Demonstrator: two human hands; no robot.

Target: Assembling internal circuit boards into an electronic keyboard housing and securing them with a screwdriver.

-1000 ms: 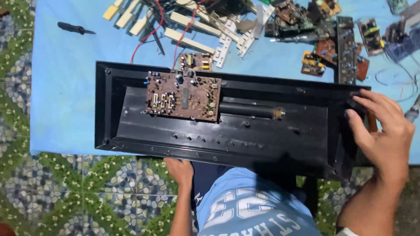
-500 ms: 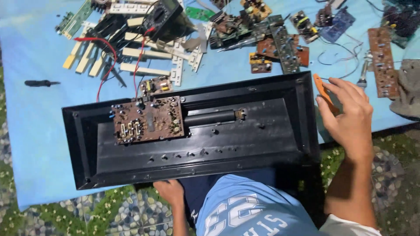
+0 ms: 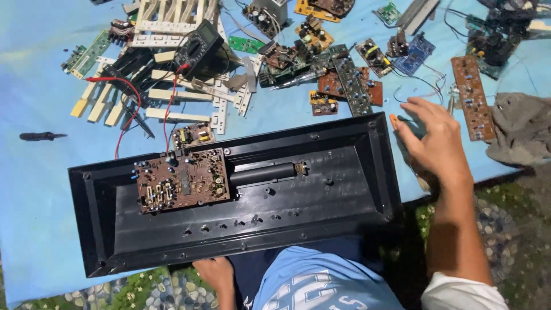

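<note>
- Long black shell (image 3: 321, 189), open side up, lying slantwise across a blue sheet (image 3: 34, 74), near edge over the lap.
- Inside the shell: brown board (image 3: 182, 180) at the left half, black cylinder (image 3: 261, 172) just right of it, rest of the floor bare but for small holes.
- Red wires (image 3: 129, 103) running from the board's top edge up to a black meter (image 3: 201, 49) among white keys (image 3: 172, 95).
- Left hand (image 3: 213, 272) under the shell's near edge, fingers hidden; grip not to be told.
- Right hand (image 3: 430, 143) just past the shell's right end, fingers spread and bent over the sheet, holding nothing; orange tip (image 3: 394, 120) of a tool at the thumb side, touching or not unclear.
- Beyond the shell's far edge: crowded heap of loose boards (image 3: 344, 80), little free room.
- Right of the hand: long brown strip board (image 3: 472, 95), then a grey cloth (image 3: 519, 129) at the sheet's edge.
- Open room: left part of the sheet, with only a dark screwdriver (image 3: 40, 136) well apart from the shell.
- Pebbled floor (image 3: 516, 229) beyond the sheet's near edge.
</note>
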